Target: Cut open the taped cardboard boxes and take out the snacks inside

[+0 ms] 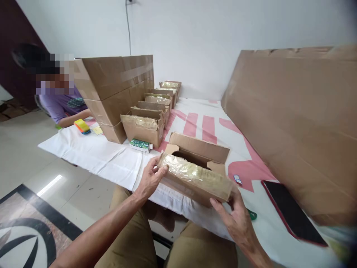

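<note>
right now gripping the small open carton [195, 178] at both ends: left hand [150, 180] clamped on its near-left corner, thumb over the taped flap [192, 172], right hand [237, 217] cupped under the right end, fingers closed on it. sitting at the near edge of the white cloth [111, 162], tilted toward the lap. just behind, a row of similar cartons [152, 111] and a green packet [140, 144]. off right, a dark phone [292, 212] beside a big cardboard sheet [301, 123]. far left, a co-worker's arm [74, 119].
</note>
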`<state>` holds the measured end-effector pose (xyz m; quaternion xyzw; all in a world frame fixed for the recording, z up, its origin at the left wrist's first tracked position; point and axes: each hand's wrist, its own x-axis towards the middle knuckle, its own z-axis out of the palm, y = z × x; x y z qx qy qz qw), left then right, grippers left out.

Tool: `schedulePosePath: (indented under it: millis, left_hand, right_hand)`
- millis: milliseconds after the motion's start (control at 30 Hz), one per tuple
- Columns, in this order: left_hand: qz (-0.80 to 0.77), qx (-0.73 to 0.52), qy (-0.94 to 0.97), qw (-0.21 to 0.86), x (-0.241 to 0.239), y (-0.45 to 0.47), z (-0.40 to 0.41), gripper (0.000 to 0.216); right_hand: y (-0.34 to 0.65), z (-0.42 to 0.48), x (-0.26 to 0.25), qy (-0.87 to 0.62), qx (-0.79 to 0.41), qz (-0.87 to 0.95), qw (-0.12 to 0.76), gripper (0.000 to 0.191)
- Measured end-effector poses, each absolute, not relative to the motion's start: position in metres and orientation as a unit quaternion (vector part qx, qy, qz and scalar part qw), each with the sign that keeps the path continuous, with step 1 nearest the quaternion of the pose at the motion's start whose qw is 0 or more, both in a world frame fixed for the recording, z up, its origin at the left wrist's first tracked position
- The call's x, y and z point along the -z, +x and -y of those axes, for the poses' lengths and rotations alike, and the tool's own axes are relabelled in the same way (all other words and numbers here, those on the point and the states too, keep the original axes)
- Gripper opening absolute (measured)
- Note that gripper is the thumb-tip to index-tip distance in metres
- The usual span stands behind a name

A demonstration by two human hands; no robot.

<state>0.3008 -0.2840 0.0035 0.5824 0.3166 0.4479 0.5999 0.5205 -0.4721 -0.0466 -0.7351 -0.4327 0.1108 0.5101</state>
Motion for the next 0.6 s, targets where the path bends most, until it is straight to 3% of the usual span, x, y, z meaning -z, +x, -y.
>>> schedulePosePath:
  millis: [300,600]
  left_hand:
    - [-0.328,-0.484,0.607,0.538,-0.005,0.225,0.288,0.040]
    - [-0.417,-0.605,0.520,0.435,-0.010,0.128,0.230,0.056]
  right_hand:
    - [0.477,0.452,0.023,-0.694,-0.033,0.540,0.475,0.071]
    - [0.395,0.325,0.012,-0.530,-0.065,0.661,0.527,0.080]
